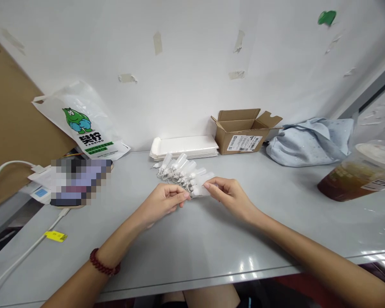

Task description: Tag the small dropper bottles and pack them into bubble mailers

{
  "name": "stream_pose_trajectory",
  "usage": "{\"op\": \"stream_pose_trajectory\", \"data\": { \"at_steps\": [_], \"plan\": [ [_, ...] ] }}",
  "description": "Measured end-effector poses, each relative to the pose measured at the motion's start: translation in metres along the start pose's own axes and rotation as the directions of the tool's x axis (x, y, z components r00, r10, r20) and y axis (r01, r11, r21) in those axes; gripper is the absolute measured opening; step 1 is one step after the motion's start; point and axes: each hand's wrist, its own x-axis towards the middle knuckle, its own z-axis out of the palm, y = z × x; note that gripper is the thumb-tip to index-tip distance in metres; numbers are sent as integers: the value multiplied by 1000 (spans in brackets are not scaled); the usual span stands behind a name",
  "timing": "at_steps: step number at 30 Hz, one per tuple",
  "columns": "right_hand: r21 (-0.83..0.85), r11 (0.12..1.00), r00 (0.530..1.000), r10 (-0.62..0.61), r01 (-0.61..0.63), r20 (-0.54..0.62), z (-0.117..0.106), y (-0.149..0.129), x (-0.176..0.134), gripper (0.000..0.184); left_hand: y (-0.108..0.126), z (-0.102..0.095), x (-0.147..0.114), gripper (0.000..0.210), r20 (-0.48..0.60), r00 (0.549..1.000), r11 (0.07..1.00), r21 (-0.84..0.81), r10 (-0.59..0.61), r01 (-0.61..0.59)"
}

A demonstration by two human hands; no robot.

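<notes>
A small translucent white squeeze bottle (201, 189) lies between my hands, its narrow end pointing left. My right hand (231, 196) pinches its wide end between thumb and fingers. At the narrow end, my left hand (168, 199) is closed, thumb against forefinger; whatever sits between those fingertips is too small to make out. Just beyond the hands, several similar bottles (179, 164) lie in a slanting row on the grey table (192, 248), with thin grey loops and white tips at their near ends.
Behind the bottles lies a stack of white envelopes (186, 146), beside an opened cardboard box (240, 137). A blue cloth bag (308, 143) and a drink cup (356, 175) stand right. On the left are a white plastic bag (83, 124), a blurred-out phone (83, 182) and a white cable (25, 250).
</notes>
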Motion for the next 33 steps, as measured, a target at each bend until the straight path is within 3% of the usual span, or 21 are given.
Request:
{"op": "stream_pose_trajectory", "data": {
  "at_steps": [6, 9, 11, 14, 16, 18, 21, 26, 33],
  "plan": [
    [-5, 999, 998, -44, 44, 37, 2, 5, 0, 40, 3, -2, 0, 25, -16, 999, 999, 23, 48, -47],
    [9, 997, 997, -75, 74, 30, 1, 8, 1, 39, 5, -10, 0, 23, -144, 985, 995, 11, 98, -97],
    [15, 997, 997, -82, 82, 3, -1, 10, 2, 38, 5, -16, 2, 21, -339, 930, 986, -36, 141, -163],
    [-28, 996, 996, -91, 90, -26, -3, 10, 3, 39, 1, -23, 8, 21, -605, 784, 956, -123, 139, -265],
    [-60, 994, 995, -98, 96, -22, -2, 10, 3, 41, -2, -24, 13, 21, -680, 727, 931, -196, 97, -308],
    [-83, 991, 995, -101, 101, 1, 0, 10, 3, 44, -5, -23, 17, 23, -707, 704, 909, -254, 57, -329],
    [-103, 987, 991, -123, 127, 46, 3, 9, 1, 45, -9, -18, 21, 24, -712, 701, 907, -272, 34, -321],
    [-125, 980, 987, -146, 153, 68, 4, 8, 0, 40, -7, -14, 20, 33, -631, 774, 937, -297, -46, -186],
    [-163, 976, 990, -144, 142, -3, -3, 14, 7, 40, -6, -9, 17, 35, -640, 764, 933, -317, -78, -171]
  ]
}}
